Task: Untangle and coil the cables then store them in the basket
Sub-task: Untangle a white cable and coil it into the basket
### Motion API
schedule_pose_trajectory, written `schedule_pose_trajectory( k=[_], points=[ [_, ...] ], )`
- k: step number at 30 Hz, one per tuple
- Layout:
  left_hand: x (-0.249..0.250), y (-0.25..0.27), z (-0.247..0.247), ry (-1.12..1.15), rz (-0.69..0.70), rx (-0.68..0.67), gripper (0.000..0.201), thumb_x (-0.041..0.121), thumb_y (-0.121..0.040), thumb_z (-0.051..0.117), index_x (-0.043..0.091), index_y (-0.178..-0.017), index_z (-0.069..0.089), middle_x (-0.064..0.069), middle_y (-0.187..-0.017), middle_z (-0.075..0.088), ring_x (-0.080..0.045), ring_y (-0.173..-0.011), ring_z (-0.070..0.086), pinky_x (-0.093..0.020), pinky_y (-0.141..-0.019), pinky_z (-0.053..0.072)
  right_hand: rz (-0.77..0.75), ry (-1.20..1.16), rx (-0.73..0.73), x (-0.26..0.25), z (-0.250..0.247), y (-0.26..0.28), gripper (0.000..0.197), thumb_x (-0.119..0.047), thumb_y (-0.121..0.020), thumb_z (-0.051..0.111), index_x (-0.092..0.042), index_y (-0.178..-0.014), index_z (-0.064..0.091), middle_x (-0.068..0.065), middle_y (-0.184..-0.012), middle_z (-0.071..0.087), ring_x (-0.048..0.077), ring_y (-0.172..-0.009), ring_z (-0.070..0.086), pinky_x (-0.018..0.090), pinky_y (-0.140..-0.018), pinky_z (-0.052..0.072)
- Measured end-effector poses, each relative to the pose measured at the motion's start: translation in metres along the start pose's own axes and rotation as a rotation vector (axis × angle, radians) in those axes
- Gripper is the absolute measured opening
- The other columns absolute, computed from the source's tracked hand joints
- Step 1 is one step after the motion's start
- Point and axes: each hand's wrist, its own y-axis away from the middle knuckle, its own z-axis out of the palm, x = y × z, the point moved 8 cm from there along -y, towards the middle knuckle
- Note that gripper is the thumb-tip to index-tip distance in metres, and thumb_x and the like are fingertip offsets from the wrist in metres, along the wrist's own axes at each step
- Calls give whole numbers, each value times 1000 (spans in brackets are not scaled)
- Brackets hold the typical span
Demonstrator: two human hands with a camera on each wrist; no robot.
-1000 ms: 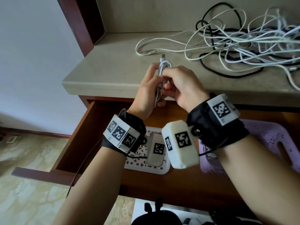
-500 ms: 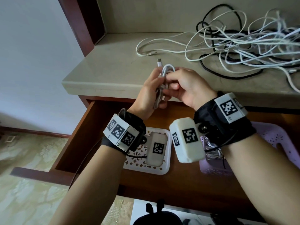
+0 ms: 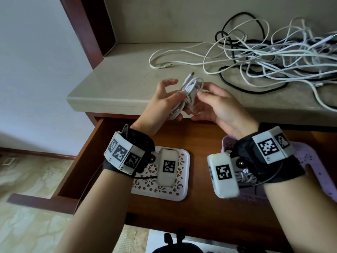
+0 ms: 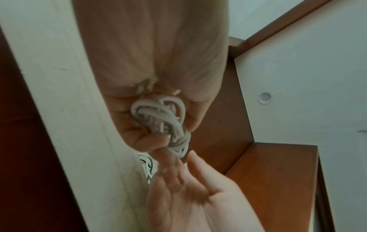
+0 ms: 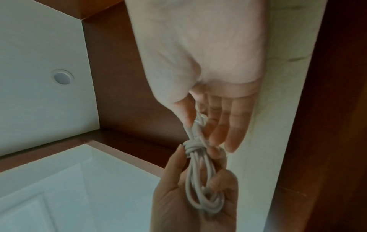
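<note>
Nowhere can any readable writing be made out; only black-and-white square code markers show on the wrist bands. At near left, the open wooden drawer holds a white perforated basket, its contents hidden behind the left wrist camera. Above it, the left hand curls its fingers round the lower end of a coiled white cable, whose plug end sticks up. The right hand, fingers loosely spread, pinches the bundle's upper loops between thumb and fingertips. Farther right in the drawer, a lilac basket holds some bundled cable, mostly hidden by the right wrist. On the stone shelf at far right lies a tangle of white and black cables, cut off by the edge.
</note>
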Motion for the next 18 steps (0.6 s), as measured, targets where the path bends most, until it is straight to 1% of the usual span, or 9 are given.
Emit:
schedule_pose_trajectory(
  k=[3,6,8,11,12,13,15,16,18],
  points=[
    [-4,-1,-2,-6,-46,17,26,12,-96,50,7,-120,41,-1,-72,68,-15,-58,63,-21,-46,46,-13,19,41,1,-6,0,15,-10,-97,44,-16,-97,58,5,-79,62,13,-58,59,28,-57,56],
    [-5,0,-1,-80,-51,-8,27,17,-97,49,6,-121,45,-1,-80,66,-11,-60,63,-19,-48,46,-27,96,86,1,-11,0,13,-13,-97,47,-18,-96,59,5,-82,62,12,-57,59,29,-59,57],
    [-4,1,0,-91,-57,-14,25,19,-98,46,7,-120,48,-2,-83,65,-11,-62,63,-20,-51,46,-38,118,109,1,-14,0,13,-16,-97,48,-19,-93,60,5,-82,62,12,-57,59,30,-59,56],
    [-6,1,1,-6,-98,-12,19,16,-100,38,13,-111,54,-4,-80,67,-14,-63,64,-22,-54,46,-60,134,149,-1,-18,1,13,-20,-96,50,-20,-89,61,2,-78,63,12,-59,60,31,-58,56],
    [-6,2,1,29,-107,-15,20,14,-100,37,15,-109,55,-4,-80,67,-15,-64,65,-22,-55,47,-65,129,152,-1,-19,2,11,-22,-96,51,-20,-91,61,1,-78,64,12,-61,62,30,-57,56],
    [-7,2,2,58,-113,-19,21,12,-100,36,15,-109,55,-4,-82,67,-15,-66,65,-22,-56,49,-65,116,142,-1,-18,3,10,-25,-95,52,-19,-96,60,0,-80,65,12,-64,63,29,-56,55],
    [-8,3,4,111,-113,-30,21,9,-100,37,13,-113,53,-6,-92,65,-16,-74,65,-24,-60,54,-53,92,114,1,-14,3,25,-29,-91,57,-16,-112,56,1,-91,68,14,-74,67,28,-57,56],
    [-8,3,5,131,-106,-39,22,7,-99,38,11,-115,52,-6,-95,64,-15,-75,65,-25,-62,56,-53,94,108,2,-12,3,31,-29,-89,60,-16,-116,55,2,-96,68,15,-80,68,28,-58,56],
    [-8,3,7,128,-85,-52,23,3,-98,41,9,-119,50,-4,-95,64,-12,-73,65,-27,-65,57,-79,127,119,2,-10,4,35,-26,-85,64,-16,-118,55,1,-98,69,14,-85,69,29,-60,56]
  ],
)
